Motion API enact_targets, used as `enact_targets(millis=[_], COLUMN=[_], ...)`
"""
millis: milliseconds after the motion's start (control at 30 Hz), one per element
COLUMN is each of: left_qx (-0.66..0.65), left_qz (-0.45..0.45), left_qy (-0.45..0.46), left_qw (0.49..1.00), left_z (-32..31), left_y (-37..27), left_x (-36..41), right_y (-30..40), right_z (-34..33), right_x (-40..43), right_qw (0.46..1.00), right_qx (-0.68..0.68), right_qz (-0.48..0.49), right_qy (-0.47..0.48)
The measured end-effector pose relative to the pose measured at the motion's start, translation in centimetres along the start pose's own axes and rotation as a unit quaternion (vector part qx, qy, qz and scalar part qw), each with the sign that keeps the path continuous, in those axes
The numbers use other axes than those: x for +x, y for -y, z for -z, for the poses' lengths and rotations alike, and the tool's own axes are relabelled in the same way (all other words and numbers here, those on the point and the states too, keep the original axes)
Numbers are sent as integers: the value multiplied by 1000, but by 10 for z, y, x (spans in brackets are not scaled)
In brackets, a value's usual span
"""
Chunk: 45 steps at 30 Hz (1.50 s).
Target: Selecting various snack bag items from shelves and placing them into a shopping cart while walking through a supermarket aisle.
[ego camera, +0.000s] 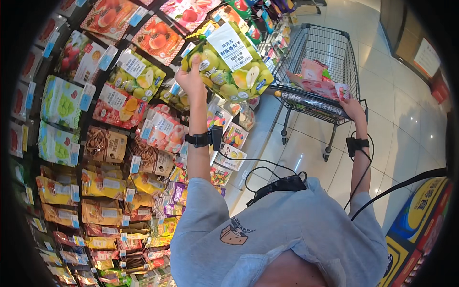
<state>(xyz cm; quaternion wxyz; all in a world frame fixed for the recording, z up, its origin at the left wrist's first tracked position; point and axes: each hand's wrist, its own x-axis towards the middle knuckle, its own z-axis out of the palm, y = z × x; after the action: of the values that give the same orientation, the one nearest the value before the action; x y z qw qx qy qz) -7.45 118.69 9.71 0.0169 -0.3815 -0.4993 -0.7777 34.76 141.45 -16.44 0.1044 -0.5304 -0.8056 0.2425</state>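
My left hand [192, 77] grips the left side of a green bag of dried pears [231, 62], thumb on its front. The bag is raised in front of the snack rack, its printed face towards me and its right end near the cart. My right hand [353, 107] rests on the right end of the handle [308, 102] of a wire shopping cart [324, 46]. Inside the cart's basket lie pink packages [313, 73], partly hidden by the handle; how many I cannot tell. A matching pear bag [136, 73] hangs on the rack left of my raised hand.
Hanging snack bags [104, 143] fill the rack on the left, with blue price tags [86, 102] sticking out. Pale floor tiles [301, 150] lie under the cart. Stacked yellow and blue boxes [412, 215] stand at lower right. Black cables [265, 163] run from both wrist straps.
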Motion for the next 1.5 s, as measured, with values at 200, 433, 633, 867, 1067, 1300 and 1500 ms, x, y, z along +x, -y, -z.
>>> enact_targets(millis=[200,433,633,867,1067,1300,1500], left_qx=[6,12,-41,-159,8,113,-10], left_qz=[11,53,46,229,385,437,472], left_qy=[64,123,236,230,214,232,151], left_qw=[998,991,970,933,898,862,869], left_z=[-37,-90,-160,-282,-387,-463,-491], left_y=[14,38,67,149,252,330,351], left_x=[-5,-8,-1,-39,-106,-160,-182], right_y=[-4,-1,21,37,49,45,46], right_z=[-8,-4,13,16,22,26,28], right_x=[4,-8,-22,-31,-39,-35,-27], right_qw=[1000,999,997,996,997,996,996], right_qx=[-14,-10,-20,-48,-29,2,12], right_qz=[-21,-52,-73,-71,-74,-91,-90], right_qy=[5,-6,8,-3,-8,22,13])
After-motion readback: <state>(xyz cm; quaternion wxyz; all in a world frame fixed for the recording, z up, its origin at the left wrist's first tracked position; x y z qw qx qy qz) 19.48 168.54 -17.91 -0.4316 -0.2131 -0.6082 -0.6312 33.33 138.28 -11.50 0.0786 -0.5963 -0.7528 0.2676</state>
